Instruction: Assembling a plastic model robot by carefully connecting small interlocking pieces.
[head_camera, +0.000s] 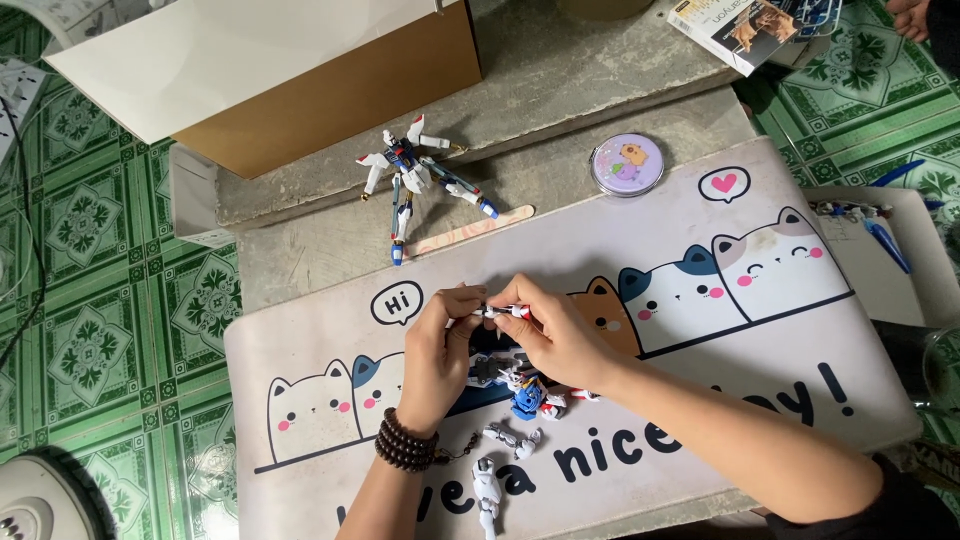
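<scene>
Small white-and-red plastic model part (497, 312) sits pinched between the fingertips of both hands, held just above the pale cat-print desk mat (760, 340) on the grey counter (560, 90). Left hand (440, 352), with a dark beaded bracelet (405, 443) at the wrist, grips the part's left end; right hand (560, 335) grips its right end. Loose blue, white and red model pieces (525, 392) lie on the mat just below the hands. An assembled white-and-blue robot figure (415, 180) lies farther up the counter, beside a wooden stick (480, 227). A round lilac compact (627, 164) rests near the mat's top edge.
</scene>
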